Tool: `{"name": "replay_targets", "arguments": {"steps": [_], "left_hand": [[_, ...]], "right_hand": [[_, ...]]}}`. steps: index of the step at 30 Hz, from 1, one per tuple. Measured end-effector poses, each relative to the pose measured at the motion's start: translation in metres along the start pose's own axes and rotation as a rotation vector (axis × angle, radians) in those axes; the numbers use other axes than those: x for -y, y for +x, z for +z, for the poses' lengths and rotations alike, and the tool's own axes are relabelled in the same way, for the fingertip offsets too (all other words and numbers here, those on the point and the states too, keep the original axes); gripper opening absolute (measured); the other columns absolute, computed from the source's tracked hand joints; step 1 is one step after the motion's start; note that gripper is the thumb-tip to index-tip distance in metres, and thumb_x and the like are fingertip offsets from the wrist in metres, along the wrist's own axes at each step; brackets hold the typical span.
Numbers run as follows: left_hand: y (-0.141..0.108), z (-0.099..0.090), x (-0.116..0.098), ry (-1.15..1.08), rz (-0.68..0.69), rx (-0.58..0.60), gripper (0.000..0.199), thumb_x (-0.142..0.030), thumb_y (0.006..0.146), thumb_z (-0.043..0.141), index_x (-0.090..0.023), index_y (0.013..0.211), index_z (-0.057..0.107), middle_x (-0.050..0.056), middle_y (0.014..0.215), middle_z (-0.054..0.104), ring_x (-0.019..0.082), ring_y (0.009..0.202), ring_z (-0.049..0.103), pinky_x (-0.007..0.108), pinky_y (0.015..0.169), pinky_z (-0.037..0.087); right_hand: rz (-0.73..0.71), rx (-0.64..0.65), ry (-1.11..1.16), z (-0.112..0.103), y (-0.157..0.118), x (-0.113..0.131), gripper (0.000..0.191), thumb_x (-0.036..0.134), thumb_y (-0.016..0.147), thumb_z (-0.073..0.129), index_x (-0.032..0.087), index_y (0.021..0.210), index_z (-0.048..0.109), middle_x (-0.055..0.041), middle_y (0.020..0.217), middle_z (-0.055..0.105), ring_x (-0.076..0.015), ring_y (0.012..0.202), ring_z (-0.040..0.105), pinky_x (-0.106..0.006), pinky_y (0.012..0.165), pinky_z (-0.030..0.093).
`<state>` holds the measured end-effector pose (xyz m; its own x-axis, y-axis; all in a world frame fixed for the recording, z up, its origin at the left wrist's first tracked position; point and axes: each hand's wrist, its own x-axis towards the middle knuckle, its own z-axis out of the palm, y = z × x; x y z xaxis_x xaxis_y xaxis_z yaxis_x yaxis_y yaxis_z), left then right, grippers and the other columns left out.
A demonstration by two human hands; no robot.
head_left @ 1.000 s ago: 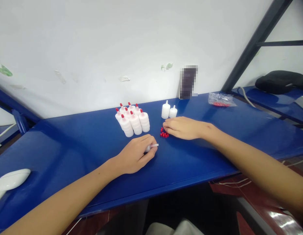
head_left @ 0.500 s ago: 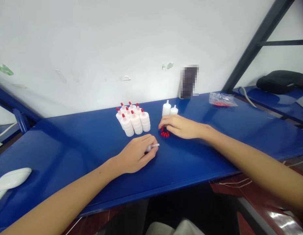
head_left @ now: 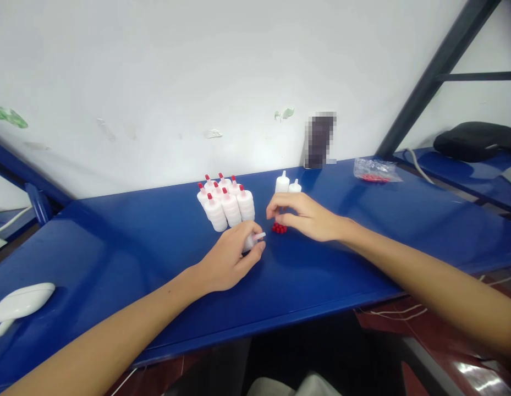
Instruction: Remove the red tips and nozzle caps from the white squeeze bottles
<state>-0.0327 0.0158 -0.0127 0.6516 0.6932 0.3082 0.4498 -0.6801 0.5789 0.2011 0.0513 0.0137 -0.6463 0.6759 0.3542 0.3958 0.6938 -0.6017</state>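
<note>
My left hand (head_left: 232, 256) is closed around a white squeeze bottle (head_left: 249, 242), which lies tilted with its bare nozzle pointing right. Most of that bottle is hidden by my fingers. My right hand (head_left: 307, 215) hovers at a small pile of red caps (head_left: 279, 227), thumb and fingers curled close together; whatever is between the fingertips cannot be made out. Just behind this hand stand two white bottles with uncapped nozzles (head_left: 282, 182). To the left, several upright white bottles with red-tipped nozzles (head_left: 229, 208) form a tight group.
The blue tabletop (head_left: 127, 247) runs up against a white wall. A clear plastic bag with red caps (head_left: 375, 171) lies at the back right, and a pixelated dark object (head_left: 319, 140) leans on the wall. A white rounded device (head_left: 24, 302) sits at the left edge.
My right hand has lifted slightly off the red caps, uncovering more of the pile. The bottle in my left hand has tipped a little, its nozzle now angled slightly upward.
</note>
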Motion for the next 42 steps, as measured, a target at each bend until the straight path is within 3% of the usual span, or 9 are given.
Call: {"name": "replay_targets", "arguments": {"steps": [4, 8, 11, 14, 17, 20, 26, 34, 42], "left_hand": [[0.001, 0.003, 0.001, -0.083, -0.004, -0.051, 0.009, -0.023, 0.097, 0.048, -0.020, 0.105, 0.045, -0.002, 0.083, 0.054, 0.011, 0.064, 0.045, 0.026, 0.061, 0.038], [0.002, 0.003, 0.002, -0.136, -0.037, 0.005, 0.013, -0.025, 0.097, 0.049, -0.021, 0.108, 0.041, -0.005, 0.077, 0.049, 0.010, 0.058, 0.041, 0.024, 0.057, 0.035], [0.001, 0.001, 0.001, -0.198, -0.052, 0.029, 0.033, -0.032, 0.098, 0.051, -0.022, 0.125, 0.036, -0.004, 0.080, 0.049, 0.010, 0.059, 0.041, 0.024, 0.056, 0.035], [0.002, -0.002, 0.001, -0.277, -0.091, 0.029, 0.042, -0.036, 0.101, 0.045, -0.022, 0.137, 0.029, -0.003, 0.083, 0.050, 0.011, 0.062, 0.042, 0.026, 0.061, 0.037], [0.002, -0.005, 0.002, -0.284, -0.098, 0.067, 0.019, -0.032, 0.102, 0.039, -0.019, 0.113, 0.047, -0.002, 0.082, 0.050, 0.012, 0.067, 0.044, 0.028, 0.065, 0.037], [0.003, -0.008, 0.002, -0.280, -0.042, 0.121, 0.027, -0.028, 0.104, 0.034, -0.017, 0.089, 0.052, 0.001, 0.084, 0.054, 0.014, 0.076, 0.048, 0.029, 0.072, 0.039], [0.005, -0.010, -0.003, -0.264, 0.000, 0.151, 0.034, -0.034, 0.107, 0.032, -0.017, 0.091, 0.057, 0.002, 0.090, 0.056, 0.015, 0.081, 0.051, 0.028, 0.078, 0.040], [0.005, -0.006, -0.003, -0.209, -0.003, 0.109, 0.031, -0.036, 0.106, 0.035, -0.017, 0.095, 0.058, 0.000, 0.085, 0.056, 0.012, 0.074, 0.049, 0.026, 0.072, 0.039], [0.004, -0.005, -0.001, -0.194, 0.020, 0.105, 0.025, -0.033, 0.104, 0.042, -0.017, 0.086, 0.050, -0.004, 0.074, 0.048, 0.010, 0.064, 0.040, 0.024, 0.061, 0.034]], "right_hand": [[-0.075, 0.104, 0.047, 0.011, 0.000, 0.014, 0.021, 0.038, 0.097, 0.053, 0.019, 0.089, 0.057, -0.0038, 0.089, 0.061, -0.0172, 0.082, 0.054, -0.031, 0.078, 0.042], [-0.107, 0.084, -0.028, 0.020, 0.000, 0.016, 0.031, 0.040, 0.103, 0.042, 0.020, 0.082, 0.051, -0.0017, 0.079, 0.055, -0.0160, 0.076, 0.049, -0.031, 0.075, 0.039], [-0.098, 0.030, -0.061, 0.014, 0.002, 0.015, 0.031, 0.039, 0.104, 0.038, 0.020, 0.082, 0.051, -0.0027, 0.082, 0.055, -0.0173, 0.078, 0.049, -0.032, 0.076, 0.039], [-0.039, -0.109, -0.059, -0.011, 0.003, 0.003, 0.026, 0.033, 0.102, 0.041, 0.020, 0.083, 0.052, -0.0051, 0.090, 0.058, -0.0195, 0.085, 0.052, -0.035, 0.080, 0.040], [0.056, -0.369, -0.137, -0.043, -0.001, -0.024, 0.023, 0.028, 0.096, 0.045, 0.021, 0.075, 0.049, -0.0060, 0.095, 0.055, -0.0219, 0.093, 0.052, -0.038, 0.086, 0.039], [0.170, -0.509, -0.224, -0.062, -0.006, -0.050, 0.025, 0.028, 0.091, 0.045, 0.022, 0.067, 0.041, -0.0034, 0.079, 0.048, -0.0204, 0.077, 0.048, -0.036, 0.075, 0.038], [0.380, -0.431, -0.438, -0.053, -0.001, -0.062, 0.018, 0.029, 0.089, 0.044, 0.022, 0.072, 0.042, -0.0039, 0.078, 0.055, -0.0209, 0.074, 0.050, -0.034, 0.069, 0.035], [0.373, -0.397, -0.581, -0.045, 0.003, -0.066, 0.016, 0.029, 0.090, 0.043, 0.021, 0.077, 0.048, -0.0057, 0.085, 0.061, -0.0215, 0.079, 0.053, -0.032, 0.068, 0.034], [0.289, -0.397, -0.560, -0.041, 0.004, -0.064, 0.014, 0.027, 0.090, 0.048, 0.020, 0.078, 0.052, -0.0047, 0.083, 0.061, -0.0186, 0.073, 0.052, -0.031, 0.067, 0.035]]}}
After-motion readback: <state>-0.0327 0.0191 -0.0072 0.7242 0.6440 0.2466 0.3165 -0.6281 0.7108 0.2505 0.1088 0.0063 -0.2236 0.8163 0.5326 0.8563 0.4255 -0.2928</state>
